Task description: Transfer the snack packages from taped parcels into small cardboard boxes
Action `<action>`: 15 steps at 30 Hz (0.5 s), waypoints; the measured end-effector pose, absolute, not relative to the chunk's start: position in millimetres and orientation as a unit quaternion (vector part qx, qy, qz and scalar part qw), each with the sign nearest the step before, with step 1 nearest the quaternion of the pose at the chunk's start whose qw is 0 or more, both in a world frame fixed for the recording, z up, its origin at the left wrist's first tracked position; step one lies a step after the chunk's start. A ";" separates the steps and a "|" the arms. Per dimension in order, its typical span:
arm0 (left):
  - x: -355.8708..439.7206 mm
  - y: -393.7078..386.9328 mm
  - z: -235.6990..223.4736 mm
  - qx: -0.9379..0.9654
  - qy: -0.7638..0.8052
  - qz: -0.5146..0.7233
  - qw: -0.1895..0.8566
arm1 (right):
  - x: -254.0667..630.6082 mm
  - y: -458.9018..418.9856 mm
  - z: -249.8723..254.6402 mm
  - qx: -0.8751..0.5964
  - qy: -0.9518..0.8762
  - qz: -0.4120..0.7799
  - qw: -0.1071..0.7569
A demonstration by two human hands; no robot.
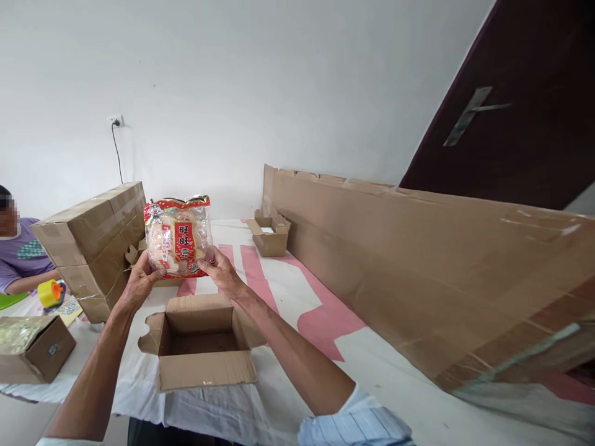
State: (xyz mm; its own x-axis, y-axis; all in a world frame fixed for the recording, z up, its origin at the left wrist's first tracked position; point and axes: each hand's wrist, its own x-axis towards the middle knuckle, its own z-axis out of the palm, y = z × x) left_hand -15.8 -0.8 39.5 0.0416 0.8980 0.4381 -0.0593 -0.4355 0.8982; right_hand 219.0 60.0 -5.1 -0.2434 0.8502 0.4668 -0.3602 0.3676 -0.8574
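Between my two hands a red and clear bag of rice crackers (173, 238) is held upright, its printed front turned toward me. My left hand (141, 279) grips the lower left corner, thumb on the front. At the lower right corner, my right hand (222, 269) pinches the bag with its thumb in front; the fingers behind are partly hidden. Below and nearer to me stands an open cardboard box (207, 370) with its flaps folded outward. Its visible inside shows only bare cardboard.
Stacked cardboard boxes (88, 248) stand at the left, with a person (30, 257) beyond them. A tape dispenser (51, 293) and a taped box (37, 350) lie nearby. A small open box (268, 238) stands further back. A long cardboard panel (395, 266) borders the right side.
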 end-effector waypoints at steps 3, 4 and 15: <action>-12.4 -10.6 46.3 0.611 0.357 0.585 0.397 | 220.6 48.1 -1.2 -0.181 -0.615 0.505 0.578; -11.4 -12.6 50.0 0.611 0.362 0.584 0.392 | 220.8 45.1 1.7 -0.177 -0.625 0.495 0.577; -45.3 -1.2 152.4 0.682 0.285 0.648 0.186 | 270.5 13.2 36.8 -0.264 -0.701 0.287 0.598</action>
State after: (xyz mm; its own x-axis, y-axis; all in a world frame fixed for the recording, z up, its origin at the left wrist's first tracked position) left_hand -45.3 -1.2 152.4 -0.0011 0.6295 0.7770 0.1479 -0.7683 0.6227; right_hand 270.5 13.2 36.8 -0.1466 0.7122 0.6865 0.0271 0.6966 -0.7169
